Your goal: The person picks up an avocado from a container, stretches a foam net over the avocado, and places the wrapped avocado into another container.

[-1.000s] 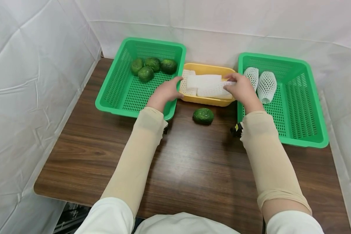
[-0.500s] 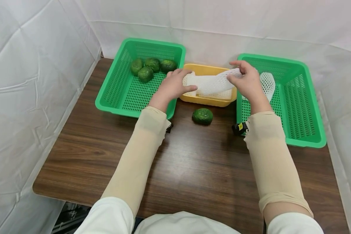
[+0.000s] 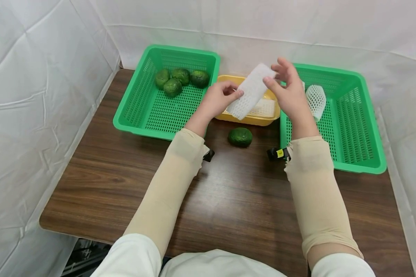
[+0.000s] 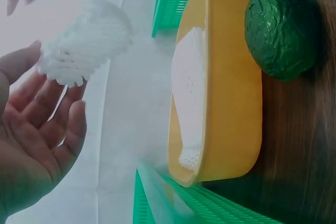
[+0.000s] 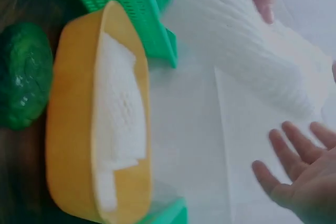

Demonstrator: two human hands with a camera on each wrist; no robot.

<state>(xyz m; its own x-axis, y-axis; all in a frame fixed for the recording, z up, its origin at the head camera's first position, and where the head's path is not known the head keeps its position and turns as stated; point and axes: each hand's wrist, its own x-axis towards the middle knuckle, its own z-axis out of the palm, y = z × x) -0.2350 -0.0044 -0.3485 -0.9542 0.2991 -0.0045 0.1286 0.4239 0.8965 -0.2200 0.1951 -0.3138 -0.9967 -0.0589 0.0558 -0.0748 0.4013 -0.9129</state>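
Observation:
A white foam net sleeve [image 3: 251, 90] is held up at a slant above the yellow basket [image 3: 246, 120]. My left hand [image 3: 220, 98] pinches its lower end between thumb and fingers; the left wrist view shows the same end of the sleeve [image 4: 79, 40] by the thumb. At the upper end is my right hand [image 3: 289, 88], its fingers spread. In the right wrist view those fingers [image 5: 299, 148] look relaxed and apart from the net. An avocado [image 3: 240, 137] lies on the table in front of the yellow basket, where more foam nets [image 5: 121, 108] lie flat.
On the left, a green basket [image 3: 138, 132] holds several avocados [image 3: 173, 87]. The green basket [image 3: 364, 169] on the right contains net-wrapped pieces [image 3: 316, 102], partly hidden by my right hand. A white sheet [image 3: 242, 34] hangs behind the brown table [image 3: 235, 200].
The foam net has come up out of the yellow basket and turned slantwise. My left hand has moved right and taken its lower end; the right hand has risen and its fingers have spread.

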